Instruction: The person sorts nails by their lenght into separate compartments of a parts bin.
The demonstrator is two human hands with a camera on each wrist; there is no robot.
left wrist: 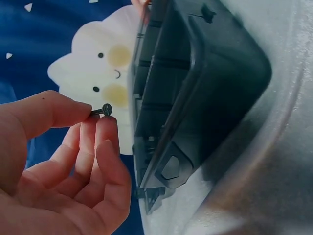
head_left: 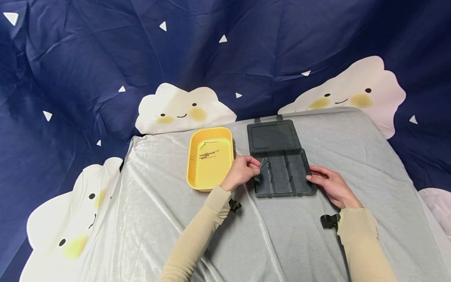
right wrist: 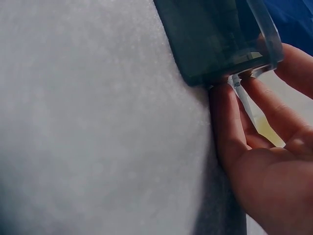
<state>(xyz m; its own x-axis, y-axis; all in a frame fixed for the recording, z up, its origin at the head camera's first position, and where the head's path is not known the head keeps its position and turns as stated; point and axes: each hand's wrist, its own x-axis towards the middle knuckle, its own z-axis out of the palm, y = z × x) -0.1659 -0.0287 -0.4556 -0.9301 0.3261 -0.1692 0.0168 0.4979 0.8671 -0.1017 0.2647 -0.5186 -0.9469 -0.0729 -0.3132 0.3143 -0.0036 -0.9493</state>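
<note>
My left hand (head_left: 242,171) pinches a nail (left wrist: 106,109) between thumb and fingertips, its round head showing in the left wrist view. This hand is over the left compartment of an open dark translucent organizer box (head_left: 280,176). At the box's right side, my right hand (head_left: 332,187) holds the edge, with a digit over the rim and other fingers (right wrist: 230,117) against the outer wall. Left of the box stands a yellow tray (head_left: 192,160) with several loose nails (head_left: 208,153) in it. Small dark pieces in the left compartment are too unclear to name.
The box's lid (head_left: 274,136) lies folded back toward the far table edge. A grey, creased cloth (head_left: 275,239) covers the table. Behind it hangs a dark blue curtain (head_left: 197,51) with clouds and white triangles.
</note>
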